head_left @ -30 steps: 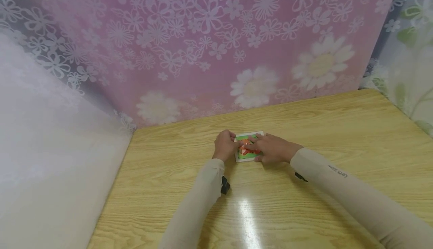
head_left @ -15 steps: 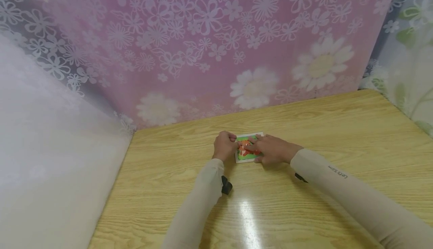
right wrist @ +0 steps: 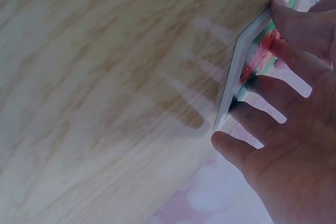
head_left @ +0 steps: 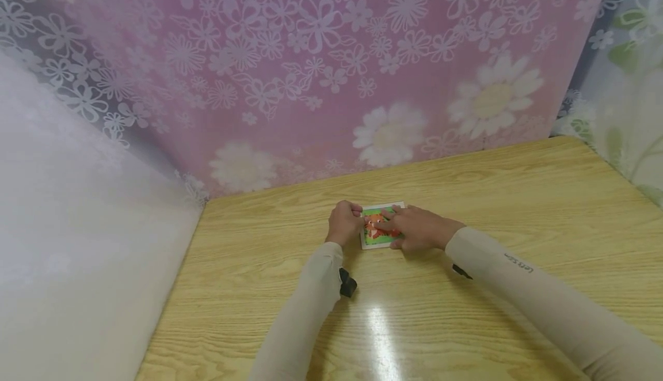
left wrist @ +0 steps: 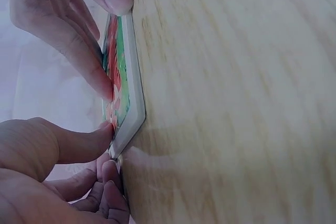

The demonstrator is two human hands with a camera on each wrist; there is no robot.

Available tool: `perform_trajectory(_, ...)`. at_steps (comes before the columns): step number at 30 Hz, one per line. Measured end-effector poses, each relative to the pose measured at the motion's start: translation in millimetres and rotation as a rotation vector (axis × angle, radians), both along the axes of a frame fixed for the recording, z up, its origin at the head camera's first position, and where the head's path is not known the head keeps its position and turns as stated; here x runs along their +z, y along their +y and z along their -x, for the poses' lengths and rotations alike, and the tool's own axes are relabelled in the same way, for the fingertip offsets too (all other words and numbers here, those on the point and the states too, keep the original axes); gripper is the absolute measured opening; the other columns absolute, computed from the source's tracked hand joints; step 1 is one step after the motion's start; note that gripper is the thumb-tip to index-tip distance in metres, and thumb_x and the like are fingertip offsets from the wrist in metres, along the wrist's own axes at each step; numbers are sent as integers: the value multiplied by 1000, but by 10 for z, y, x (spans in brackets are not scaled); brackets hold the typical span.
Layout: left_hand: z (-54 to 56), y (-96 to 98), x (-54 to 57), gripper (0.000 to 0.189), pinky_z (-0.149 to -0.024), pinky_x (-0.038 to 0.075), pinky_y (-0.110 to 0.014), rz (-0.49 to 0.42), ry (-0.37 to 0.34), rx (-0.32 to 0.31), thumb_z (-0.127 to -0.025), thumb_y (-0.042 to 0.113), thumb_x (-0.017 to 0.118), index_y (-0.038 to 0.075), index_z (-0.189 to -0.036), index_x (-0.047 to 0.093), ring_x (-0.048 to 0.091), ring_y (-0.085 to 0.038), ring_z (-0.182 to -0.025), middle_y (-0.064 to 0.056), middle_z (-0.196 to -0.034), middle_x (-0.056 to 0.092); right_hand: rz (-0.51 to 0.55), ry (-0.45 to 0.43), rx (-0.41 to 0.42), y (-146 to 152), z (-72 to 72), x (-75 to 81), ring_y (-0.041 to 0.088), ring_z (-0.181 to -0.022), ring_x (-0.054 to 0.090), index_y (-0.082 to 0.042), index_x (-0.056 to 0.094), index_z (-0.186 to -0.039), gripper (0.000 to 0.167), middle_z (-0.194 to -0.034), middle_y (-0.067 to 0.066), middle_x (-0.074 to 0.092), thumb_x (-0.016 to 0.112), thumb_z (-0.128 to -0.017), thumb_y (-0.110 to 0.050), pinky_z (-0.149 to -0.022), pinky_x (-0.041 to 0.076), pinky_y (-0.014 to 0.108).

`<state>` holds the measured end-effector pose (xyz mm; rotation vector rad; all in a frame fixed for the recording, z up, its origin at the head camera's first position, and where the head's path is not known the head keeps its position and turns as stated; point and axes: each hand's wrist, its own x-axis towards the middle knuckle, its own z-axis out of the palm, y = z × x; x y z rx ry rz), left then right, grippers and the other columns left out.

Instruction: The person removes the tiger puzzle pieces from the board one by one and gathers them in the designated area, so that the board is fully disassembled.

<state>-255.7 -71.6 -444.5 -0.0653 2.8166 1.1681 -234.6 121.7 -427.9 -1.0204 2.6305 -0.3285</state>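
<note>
A small square picture board (head_left: 377, 240), with a white rim and an orange cartoon animal on green, lies flat on the wooden table. At its left side my left hand (head_left: 344, 224) grips the edge: the thumb rests on the picture near a corner and the other fingers curl beside the rim (left wrist: 134, 85). From the right, my right hand (head_left: 420, 228) spreads over the board. Its fairly straight fingers touch the picture, and in the right wrist view the thumb (right wrist: 281, 11) rests at the rim. The right hand covers the picture's right part.
The wood-grain table (head_left: 259, 289) extends around the board, with a light reflection (head_left: 380, 335) in front. A pink floral backdrop (head_left: 311, 82) rises behind it, and a white panel (head_left: 77, 225) stands at the left. Black wrist devices (head_left: 347, 284) sit under the sleeves.
Both hands stay on the board almost unmoved. The left thumb has drawn back slightly leftward, so a little more of the animal's face shows.
</note>
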Motion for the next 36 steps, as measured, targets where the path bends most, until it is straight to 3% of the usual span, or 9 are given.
perform_trajectory(27, -57, 49, 2, 16, -78, 57, -33, -70, 25, 30, -91, 10, 77, 5, -106, 76, 68, -16, -85, -2, -94, 72, 27, -4, 3, 7, -37, 3, 52, -145, 26, -14, 51, -151, 58, -159, 24, 33, 71, -97, -26, -113, 25, 66)
perform_trajectory(36, -44, 67, 17, 19, -80, 57, -33, -31, 47, -4, -88, 11, 82, 5, -105, 76, 68, -17, -88, -3, -97, 73, 28, -9, -3, 16, -33, 6, 52, -145, 25, -15, 51, -151, 59, -159, 21, 33, 71, -97, -26, -114, 25, 66)
